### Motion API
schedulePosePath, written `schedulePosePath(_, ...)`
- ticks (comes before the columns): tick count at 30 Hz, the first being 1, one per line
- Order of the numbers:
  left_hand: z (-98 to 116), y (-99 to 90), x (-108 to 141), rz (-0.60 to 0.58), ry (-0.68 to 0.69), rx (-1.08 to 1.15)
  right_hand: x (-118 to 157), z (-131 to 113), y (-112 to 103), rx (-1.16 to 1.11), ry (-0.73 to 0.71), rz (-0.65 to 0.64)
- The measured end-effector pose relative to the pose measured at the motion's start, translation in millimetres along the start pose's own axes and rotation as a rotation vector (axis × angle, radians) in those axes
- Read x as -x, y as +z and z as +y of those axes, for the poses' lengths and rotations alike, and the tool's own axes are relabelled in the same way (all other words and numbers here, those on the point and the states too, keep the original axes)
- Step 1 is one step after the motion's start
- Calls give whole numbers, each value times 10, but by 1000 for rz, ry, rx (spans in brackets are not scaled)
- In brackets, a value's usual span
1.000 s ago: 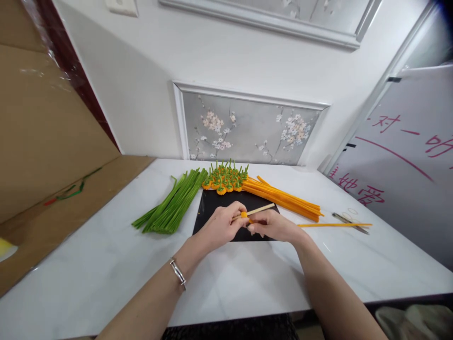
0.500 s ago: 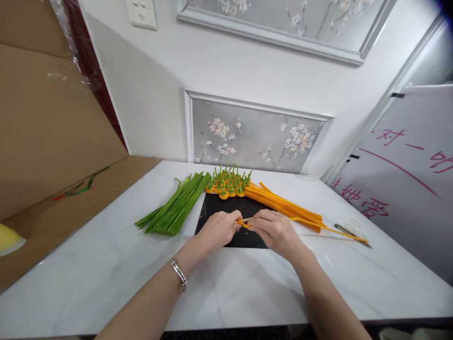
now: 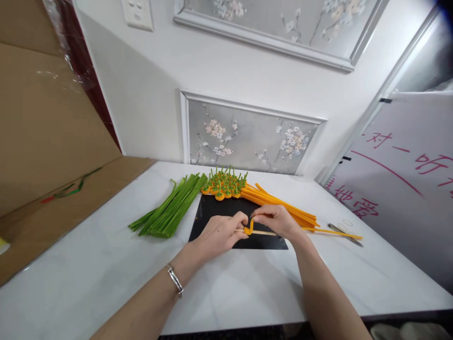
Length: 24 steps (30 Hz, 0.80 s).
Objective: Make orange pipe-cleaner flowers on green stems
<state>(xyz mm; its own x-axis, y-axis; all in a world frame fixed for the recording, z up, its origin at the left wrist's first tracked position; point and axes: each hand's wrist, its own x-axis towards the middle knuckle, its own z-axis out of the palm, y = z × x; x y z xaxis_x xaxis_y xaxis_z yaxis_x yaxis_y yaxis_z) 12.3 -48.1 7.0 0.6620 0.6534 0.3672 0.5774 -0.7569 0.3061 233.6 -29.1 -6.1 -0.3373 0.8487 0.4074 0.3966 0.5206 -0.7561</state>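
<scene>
Over the black mat, my left hand is closed on a thin wooden stick that points to the right. An orange pipe cleaner is wound round the stick at my left fingertips and bends upward from it. Its raised part is pinched between thumb and finger of my right hand, just right of the left. Behind the mat stand several small orange pompom-like pieces with green tops and stems. A bundle of orange pipe cleaners lies behind my right hand.
A bundle of green pipe cleaners lies left of the mat on the white table. To the right are a slim metal tool, perhaps scissors or tweezers, and thin clear rings. Cardboard stands at the left, a wall behind.
My right hand has come off the stick and lifted the orange pipe cleaner upward, so the stick's right part shows. The view has shifted slightly.
</scene>
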Motion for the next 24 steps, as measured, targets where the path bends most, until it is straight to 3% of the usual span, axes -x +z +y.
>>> schedulePosePath(5,70,-29,3,-11,44,129,-2,36,-12,-94,113,-154)
schedulePosePath(9,68,-22,-1,102,17,123,44,-14,17,-78,144,-208)
schedulePosePath(16,-44,8,-9,255,-69,69,139,-228,146,135,-14,-326)
schedulePosePath(20,-77,-39,-11,254,-156,40,198,-336,162,282,-98,-270)
schedulePosePath(24,-85,-80,-7,191,-175,15,237,-425,156,412,-242,-117)
